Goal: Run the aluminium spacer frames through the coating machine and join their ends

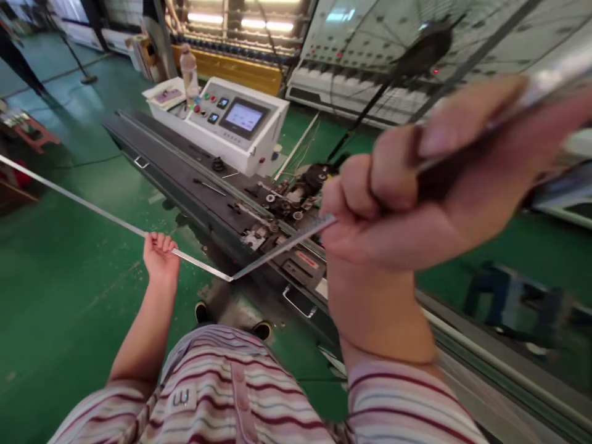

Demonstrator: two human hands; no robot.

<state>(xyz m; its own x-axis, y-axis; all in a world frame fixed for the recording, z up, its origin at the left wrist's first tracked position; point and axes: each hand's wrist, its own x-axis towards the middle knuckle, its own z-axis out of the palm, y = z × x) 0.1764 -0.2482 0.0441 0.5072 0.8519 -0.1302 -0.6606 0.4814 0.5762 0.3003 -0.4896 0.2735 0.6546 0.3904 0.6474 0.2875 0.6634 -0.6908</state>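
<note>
Both hands grip one bent metal strip (194, 260): left hand (160, 256) low, right hand (416, 191) raised (blurred), well apart, above the machine (208, 185).

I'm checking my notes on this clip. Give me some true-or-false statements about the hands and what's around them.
1. The left hand grips a bent metal strip. True.
2. The right hand is empty. False: it holds the strip's other leg.
3. The floor is green. True.
4. A bottle lies on the floor. False: it stands upright by the control panel.
5. The panel's screen is lit. True.
</note>
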